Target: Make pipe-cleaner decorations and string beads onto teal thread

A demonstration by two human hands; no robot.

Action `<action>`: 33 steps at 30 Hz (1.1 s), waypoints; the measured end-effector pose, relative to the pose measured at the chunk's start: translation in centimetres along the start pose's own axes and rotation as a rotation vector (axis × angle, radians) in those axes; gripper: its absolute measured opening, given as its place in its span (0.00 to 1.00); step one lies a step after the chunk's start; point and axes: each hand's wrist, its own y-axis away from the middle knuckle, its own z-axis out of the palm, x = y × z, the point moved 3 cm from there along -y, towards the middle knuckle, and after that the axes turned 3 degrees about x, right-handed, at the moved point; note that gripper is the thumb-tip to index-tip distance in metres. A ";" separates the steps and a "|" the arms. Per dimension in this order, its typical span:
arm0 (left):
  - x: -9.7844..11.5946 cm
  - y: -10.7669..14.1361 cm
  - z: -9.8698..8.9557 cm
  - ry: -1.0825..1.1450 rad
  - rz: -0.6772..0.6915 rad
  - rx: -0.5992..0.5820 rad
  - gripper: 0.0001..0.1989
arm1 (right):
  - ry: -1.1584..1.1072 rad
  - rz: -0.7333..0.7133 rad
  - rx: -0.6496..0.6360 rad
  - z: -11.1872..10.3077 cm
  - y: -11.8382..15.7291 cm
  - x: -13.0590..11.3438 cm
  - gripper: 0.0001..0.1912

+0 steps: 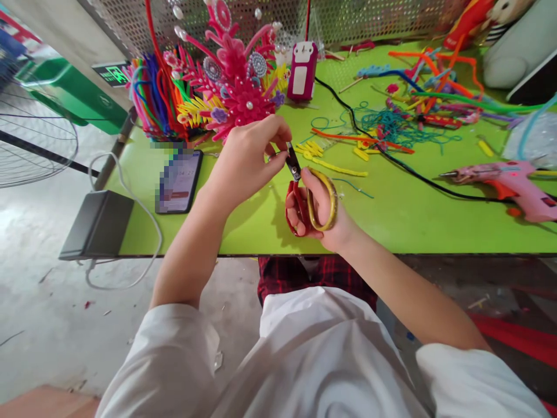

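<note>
Scissors [331, 200] with one red and one yellow handle are in my right hand [319, 203], its thumb and fingers through the loops. Their dark blades point up and away, toward my left hand [256, 151]. The fingers of my left hand are pinched together beside the blades; whatever they hold is too small to name. Just beyond my hands stands a pink flower decoration [243, 93] with pearls and beaded discs. Short yellow pieces [308, 150] lie to the right of the blades.
On the green table [374, 217], a phone [180, 183] lies left of my forearm. Bundled pipe cleaners [152, 98] stand at the back left. Tangled teal thread [391, 125], a black cable [404, 168] and a pink glue gun [513, 183] are on the right.
</note>
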 end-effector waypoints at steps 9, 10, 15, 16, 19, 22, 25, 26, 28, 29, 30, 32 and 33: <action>0.2 0.1 0.1 0.004 -0.003 0.000 0.10 | 0.043 -0.125 0.054 -0.2 -0.6 0.0 0.34; 0.2 0.0 0.0 0.002 -0.006 0.004 0.10 | 0.048 -0.132 0.056 -0.2 -0.6 0.1 0.34; 0.4 -0.1 0.0 0.018 -0.034 -0.001 0.10 | 0.056 -0.189 0.064 -0.3 -0.7 0.1 0.34; 0.3 -0.1 0.1 0.024 -0.042 -0.003 0.10 | 0.060 -0.203 0.062 -0.3 -0.8 0.1 0.34; 0.2 -0.1 0.2 0.030 -0.063 0.000 0.10 | 0.077 -0.239 0.055 -0.5 -1.0 0.2 0.34; -0.1 -0.2 0.2 0.019 -0.070 0.017 0.10 | 0.074 -0.263 0.050 -0.7 -1.2 0.4 0.34; -0.3 -0.3 0.3 0.005 -0.052 0.025 0.10 | 0.063 -0.263 0.053 -0.8 -1.3 0.4 0.34; -0.4 -0.3 0.4 0.004 -0.046 0.026 0.10 | 0.065 -0.262 0.053 -0.8 -1.3 0.4 0.34; -0.5 -0.3 0.5 0.007 -0.043 0.025 0.11 | 0.072 -0.259 0.054 -0.8 -1.2 0.3 0.33; -0.6 -0.3 0.6 0.011 -0.045 0.029 0.11 | 0.075 -0.255 0.055 -0.9 -1.2 0.2 0.33; -0.7 -0.3 0.6 0.016 -0.048 0.033 0.11 | 0.077 -0.248 0.056 -0.9 -1.2 0.2 0.34; -0.7 -0.3 0.6 0.028 -0.045 0.041 0.10 | 0.076 -0.224 0.040 -0.9 -1.1 0.1 0.34; -0.7 -0.3 0.6 0.033 -0.042 0.046 0.10 | 0.072 -0.214 0.022 -0.9 -1.1 0.1 0.34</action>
